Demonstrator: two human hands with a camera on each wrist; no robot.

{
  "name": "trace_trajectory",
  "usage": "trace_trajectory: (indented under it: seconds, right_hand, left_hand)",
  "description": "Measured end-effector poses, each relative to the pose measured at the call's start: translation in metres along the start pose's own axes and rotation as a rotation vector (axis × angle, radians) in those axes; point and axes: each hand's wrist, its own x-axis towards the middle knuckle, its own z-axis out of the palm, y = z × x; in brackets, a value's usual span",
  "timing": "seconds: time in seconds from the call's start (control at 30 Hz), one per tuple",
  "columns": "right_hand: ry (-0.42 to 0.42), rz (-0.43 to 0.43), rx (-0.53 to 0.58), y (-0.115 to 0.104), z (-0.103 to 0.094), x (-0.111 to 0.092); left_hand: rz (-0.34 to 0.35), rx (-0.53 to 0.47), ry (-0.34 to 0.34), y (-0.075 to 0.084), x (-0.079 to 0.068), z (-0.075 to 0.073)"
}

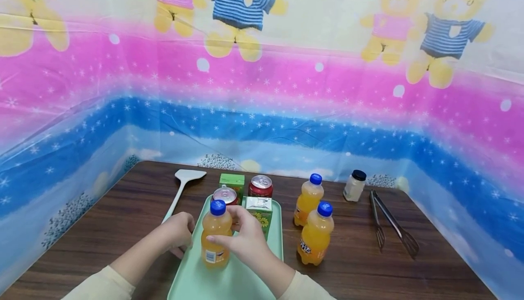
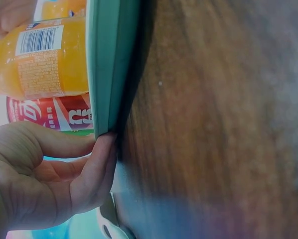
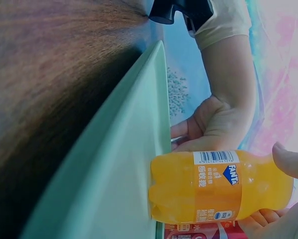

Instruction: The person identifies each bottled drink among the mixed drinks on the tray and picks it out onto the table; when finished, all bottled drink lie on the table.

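Note:
My right hand [image 1: 250,238] grips an orange soda bottle [image 1: 217,236] with a blue cap, thumb on the near side. The bottle stands upright on the light green tray [image 1: 245,286]; in the right wrist view the base of the orange soda bottle [image 3: 179,189] meets the tray floor. My left hand [image 1: 178,234] pinches the tray's left rim; in the left wrist view the thumb and fingers of my left hand [image 2: 54,174] close on that edge. Behind the bottle on the tray are a red soda can [image 1: 225,195] and a green drink carton [image 1: 259,213].
A green carton [image 1: 232,181] and another red can [image 1: 260,186] stand at the tray's far end. Two orange soda bottles, one nearer [image 1: 316,236] and one behind [image 1: 309,200], stand right of the tray. Beyond are a black-capped jar [image 1: 355,186] and tongs [image 1: 395,222]. A white spatula [image 1: 180,190] lies left.

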Motion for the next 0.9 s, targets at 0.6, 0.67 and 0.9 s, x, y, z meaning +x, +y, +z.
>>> trace_trajectory:
  seconds: [0.6, 0.67, 0.9]
  right_hand:
    - [-0.010, -0.016, 0.046, -0.0068, -0.0021, -0.0051]
    - [-0.016, -0.007, 0.059, -0.0077, -0.0033, -0.0058]
    - [-0.035, -0.006, 0.073, -0.0081, -0.0069, -0.0095]
  left_hand:
    - [0.016, -0.016, 0.003, -0.0012, -0.0019, 0.0002]
    - [0.018, -0.022, 0.005, -0.0015, -0.0022, 0.0002]
    - [-0.010, -0.021, 0.012, -0.0013, 0.0003, -0.0001]
